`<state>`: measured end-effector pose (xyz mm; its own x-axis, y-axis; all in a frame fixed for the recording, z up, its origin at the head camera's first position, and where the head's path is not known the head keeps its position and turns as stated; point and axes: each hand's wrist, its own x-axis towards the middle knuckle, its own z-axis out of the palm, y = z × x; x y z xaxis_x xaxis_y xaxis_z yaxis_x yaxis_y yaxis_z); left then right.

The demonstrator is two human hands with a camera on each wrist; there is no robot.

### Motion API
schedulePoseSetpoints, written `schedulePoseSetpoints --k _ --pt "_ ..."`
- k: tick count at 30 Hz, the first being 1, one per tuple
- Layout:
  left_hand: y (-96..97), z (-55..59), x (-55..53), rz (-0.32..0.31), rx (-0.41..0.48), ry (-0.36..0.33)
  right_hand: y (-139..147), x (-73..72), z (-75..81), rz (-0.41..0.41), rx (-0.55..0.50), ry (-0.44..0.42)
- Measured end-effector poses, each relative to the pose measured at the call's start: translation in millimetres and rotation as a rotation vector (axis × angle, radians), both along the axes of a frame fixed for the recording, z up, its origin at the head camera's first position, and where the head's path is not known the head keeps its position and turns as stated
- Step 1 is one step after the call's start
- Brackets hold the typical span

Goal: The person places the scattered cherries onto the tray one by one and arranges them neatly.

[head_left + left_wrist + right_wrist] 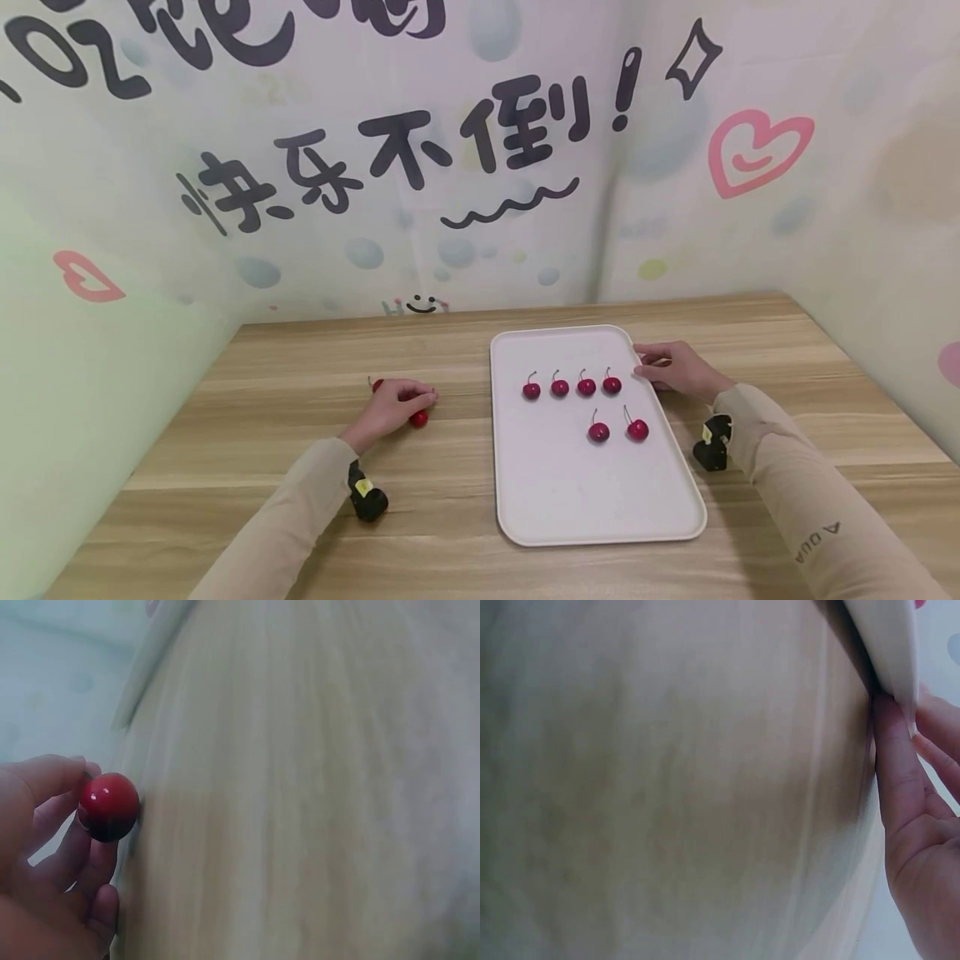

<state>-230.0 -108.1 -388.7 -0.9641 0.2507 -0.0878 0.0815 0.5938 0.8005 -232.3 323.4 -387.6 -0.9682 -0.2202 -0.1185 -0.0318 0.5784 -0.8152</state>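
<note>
My left hand point(396, 407) is over the table, left of the tray, pinching a red cherry point(109, 808) by its stem between thumb and fingertips. Beyond that hand another cherry point(377, 384) lies on the wood, partly hidden by it. My right hand point(678, 369) pinches the right rim of the white tray point(570, 500) near its far corner; in the right wrist view the thumb point(900, 761) is against the rim's underside. On the tray, several cherries point(559, 388) stand in a far row, stems upward. Two more, including a front right cherry point(637, 430), sit nearer.
The wood-grain table point(315, 350) reaches back to a printed curtain point(420, 242) with dark lettering. Light walls close it in on both sides. A small black wrist camera point(367, 493) is strapped under the left sleeve, another camera point(712, 443) under the right.
</note>
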Motion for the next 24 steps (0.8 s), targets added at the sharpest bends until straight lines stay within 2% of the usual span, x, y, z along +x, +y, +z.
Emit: schedulePoseSetpoints --k 5,12,16,24 --pt "-0.2 0.3 0.8 0.013 0.001 0.004 1 -0.8 -0.9 0.006 0.009 0.003" --pt "-3.3 3.5 2.2 -0.004 0.053 0.004 2 -1.8 -2.4 0.01 0.015 0.006" --pt "-3.6 11.6 2.7 0.004 0.07 -0.006 2 -2.3 -2.0 0.01 0.029 0.007" --pt "6.7 26.5 9.4 -0.03 0.124 -0.048 2 -2.6 -2.1 -0.003 0.046 -0.007"
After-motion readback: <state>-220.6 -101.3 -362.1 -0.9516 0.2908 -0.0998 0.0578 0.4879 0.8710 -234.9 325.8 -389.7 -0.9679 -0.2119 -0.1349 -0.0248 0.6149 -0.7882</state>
